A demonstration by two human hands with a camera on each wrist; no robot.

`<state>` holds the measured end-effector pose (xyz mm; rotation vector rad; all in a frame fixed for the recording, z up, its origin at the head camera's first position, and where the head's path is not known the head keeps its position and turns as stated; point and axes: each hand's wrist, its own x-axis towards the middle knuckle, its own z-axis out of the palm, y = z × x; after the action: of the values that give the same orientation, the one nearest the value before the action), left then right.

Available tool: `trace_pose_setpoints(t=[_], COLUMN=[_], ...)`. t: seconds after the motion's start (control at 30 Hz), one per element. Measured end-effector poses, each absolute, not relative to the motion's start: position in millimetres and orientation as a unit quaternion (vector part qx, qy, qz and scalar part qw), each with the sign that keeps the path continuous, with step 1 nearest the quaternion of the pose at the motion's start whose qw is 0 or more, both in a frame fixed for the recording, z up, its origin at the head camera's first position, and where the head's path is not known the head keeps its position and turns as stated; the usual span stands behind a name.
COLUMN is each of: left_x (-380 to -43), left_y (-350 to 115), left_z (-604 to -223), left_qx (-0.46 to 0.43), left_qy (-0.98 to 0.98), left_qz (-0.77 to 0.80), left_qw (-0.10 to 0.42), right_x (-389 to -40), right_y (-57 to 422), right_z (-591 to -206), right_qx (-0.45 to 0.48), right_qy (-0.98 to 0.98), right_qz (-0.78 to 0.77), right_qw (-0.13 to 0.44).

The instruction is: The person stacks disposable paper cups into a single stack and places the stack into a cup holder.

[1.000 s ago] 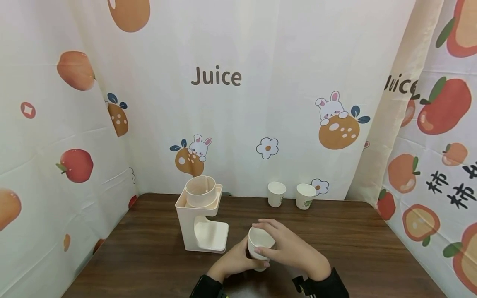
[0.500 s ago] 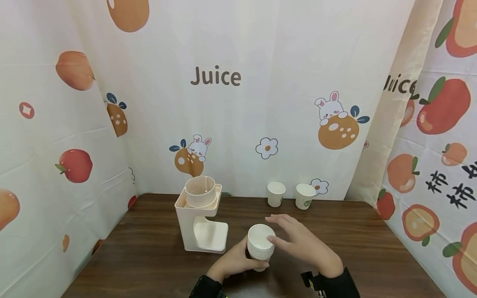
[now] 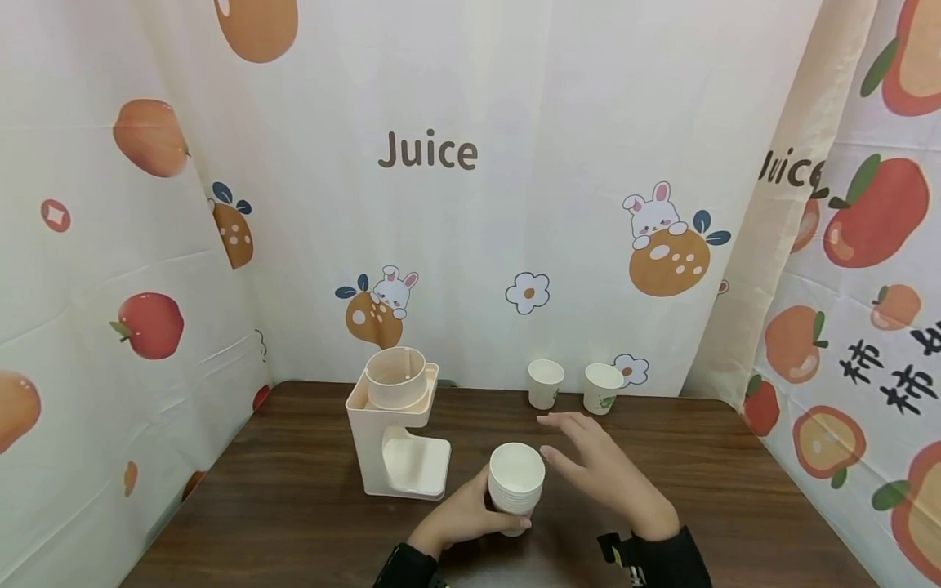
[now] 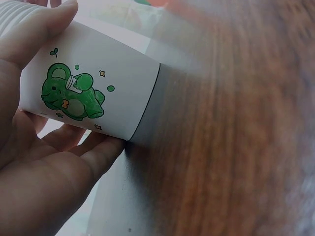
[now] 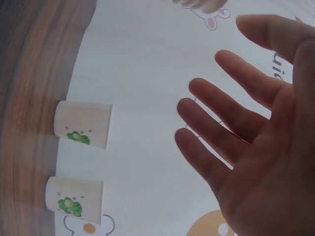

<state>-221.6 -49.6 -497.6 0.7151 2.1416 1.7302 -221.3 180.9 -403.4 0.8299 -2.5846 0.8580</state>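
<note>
A stack of white paper cups (image 3: 516, 478) stands near the table's front, its several rims nested on top of one another. My left hand (image 3: 470, 514) grips the stack low on its side, fingers and thumb curled round it. In the left wrist view a green cartoon animal shows on the lowest paper cup (image 4: 93, 83), whose base is at the wood. To the right of the stack my right hand (image 3: 606, 469) hovers apart from it, holding nothing. Its fingers (image 5: 231, 118) are spread and nearly straight in the right wrist view.
Left of the stack stands a cream cup-holder-like stand (image 3: 367, 449) with a cylinder (image 3: 397, 392) in its top. Two single paper cups, one left (image 3: 545, 388) and one right (image 3: 602, 392), stand at the table's back edge, before a printed curtain (image 3: 470, 229).
My right hand has come off the stack's rim and moved right, its fingers opening out. My left hand has kept its grip on the stack in the same place.
</note>
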Motion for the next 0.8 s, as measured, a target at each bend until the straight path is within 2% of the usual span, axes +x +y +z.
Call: trace_pose_setpoints(t=[0.63, 0.8], left_x=[-221.6, -221.5], left_y=[-49.8, -50.2], left_z=[-498.9, -497.1], left_qx=[0.248, 0.251], left_qy=[0.752, 0.752], left_qz=[0.594, 0.592], left_qw=[0.143, 0.143], right_x=[-243.4, -256.5], right_y=[179.9, 178.4], right_z=[-424.2, -433.4], right_qx=[0.277, 0.277], right_qy=[-0.890, -0.883], right_qz=[0.284, 0.271], right_qw=[0.227, 0.266])
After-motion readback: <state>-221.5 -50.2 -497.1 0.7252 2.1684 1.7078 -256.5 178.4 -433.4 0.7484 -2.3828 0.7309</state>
